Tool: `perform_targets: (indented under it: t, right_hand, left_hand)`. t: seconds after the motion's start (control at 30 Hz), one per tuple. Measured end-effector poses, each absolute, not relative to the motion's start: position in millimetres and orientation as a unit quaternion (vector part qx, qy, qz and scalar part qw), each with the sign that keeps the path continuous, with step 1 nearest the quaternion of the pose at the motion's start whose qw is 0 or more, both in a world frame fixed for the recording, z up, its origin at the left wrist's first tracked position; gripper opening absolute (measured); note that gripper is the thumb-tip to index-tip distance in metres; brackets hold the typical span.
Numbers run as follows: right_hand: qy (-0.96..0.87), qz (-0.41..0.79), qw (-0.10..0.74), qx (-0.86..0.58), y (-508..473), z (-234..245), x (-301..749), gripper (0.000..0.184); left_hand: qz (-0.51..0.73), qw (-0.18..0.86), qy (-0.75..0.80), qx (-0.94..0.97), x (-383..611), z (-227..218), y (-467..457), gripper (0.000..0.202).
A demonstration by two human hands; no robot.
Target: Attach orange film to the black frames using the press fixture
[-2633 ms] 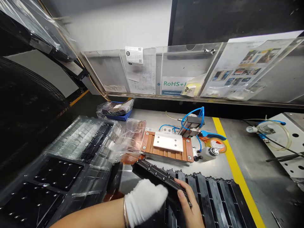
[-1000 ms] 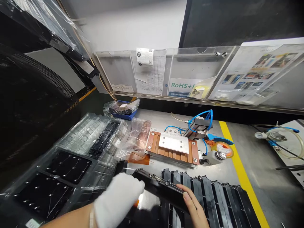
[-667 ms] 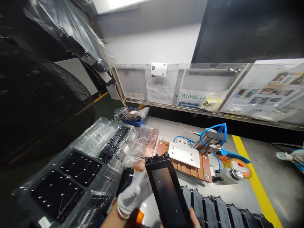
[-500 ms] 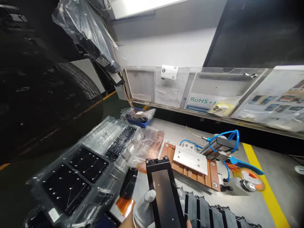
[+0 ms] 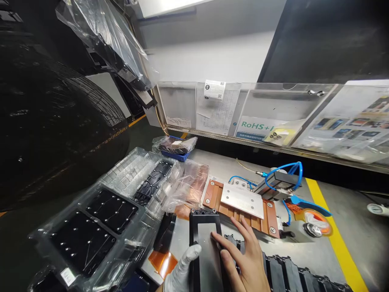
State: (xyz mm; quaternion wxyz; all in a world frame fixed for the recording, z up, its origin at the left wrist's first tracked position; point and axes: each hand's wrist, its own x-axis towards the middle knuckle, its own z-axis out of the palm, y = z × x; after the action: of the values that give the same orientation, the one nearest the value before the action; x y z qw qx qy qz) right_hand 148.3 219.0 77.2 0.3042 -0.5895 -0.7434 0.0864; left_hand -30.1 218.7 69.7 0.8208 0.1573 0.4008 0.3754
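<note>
A long black panel (image 5: 206,239) with a glossy grey face stands tilted up in front of me, its screwed end topmost. My left hand (image 5: 184,271), in a white glove, grips the panel's left edge from below. My bare right hand (image 5: 243,259) lies on the panel's face with its fingers stretched out flat. Just right of the panel, several more black panels (image 5: 291,275) lie overlapped in a row on the bench.
A copper-coloured fixture with a metal plate (image 5: 241,200) and blue air hoses (image 5: 288,172) sits behind the panel. Clear blister trays of black parts (image 5: 100,215) fill the left. A tape dispenser (image 5: 313,213) and a yellow floor-style stripe (image 5: 337,239) lie right. Document holders (image 5: 273,117) line the back.
The panel was lifted from the row and swung upright. My right hand came off its far end and now rests flat on its face. The view shifted left and up.
</note>
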Motion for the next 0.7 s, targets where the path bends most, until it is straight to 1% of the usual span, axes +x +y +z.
perform_targets:
  t: [0.1,0.2,0.3,0.43,0.53,0.6,0.7]
  right_hand:
    - [-0.739,0.078,0.305,-0.596,219,75,149,0.042]
    - [-0.758,0.074,0.297,-0.576,220,75,149,0.040]
    - [-0.732,0.090,0.312,-0.599,220,76,146,0.040]
    - [-0.733,0.115,0.332,-0.583,221,79,141,0.037]
    - [-0.700,0.142,0.354,-0.604,222,81,137,0.038]
    - [-0.702,0.175,0.360,-0.589,221,81,137,0.036]
    - [-0.645,0.249,0.412,-0.594,217,73,142,0.042]
  left_hand:
    - [0.377,0.822,0.398,0.150,-32,70,218,0.033]
    - [0.378,0.824,0.396,0.148,-33,71,218,0.031]
    - [0.374,0.827,0.393,0.150,-33,72,218,0.033]
    - [0.365,0.831,0.389,0.159,-33,74,219,0.032]
    - [0.358,0.832,0.388,0.171,-33,76,221,0.031]
    - [0.355,0.832,0.387,0.180,-34,77,222,0.030]
    - [0.358,0.828,0.386,0.194,-41,81,225,0.033]
